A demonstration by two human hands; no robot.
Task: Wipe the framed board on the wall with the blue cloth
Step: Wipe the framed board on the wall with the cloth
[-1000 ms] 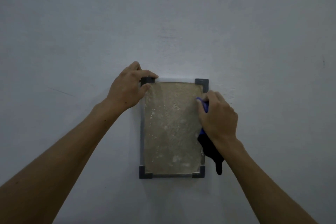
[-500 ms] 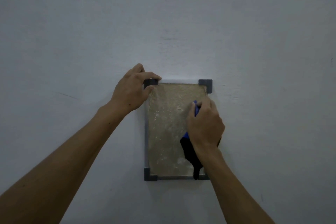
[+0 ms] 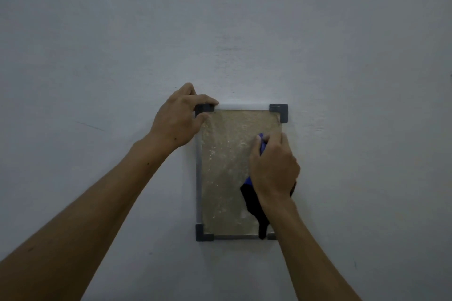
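Right hand (image 3: pixel 274 166) shifted left onto framed board (image 3: pixel 225 166) at picture centre, clutching blue cloth (image 3: pixel 254 205). Left hand (image 3: pixel 178 117) grips upper-left corner. Speckles remain; wiping likely partway.

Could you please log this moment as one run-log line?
left hand grips frame corner | right hand presses blue cloth on framed board
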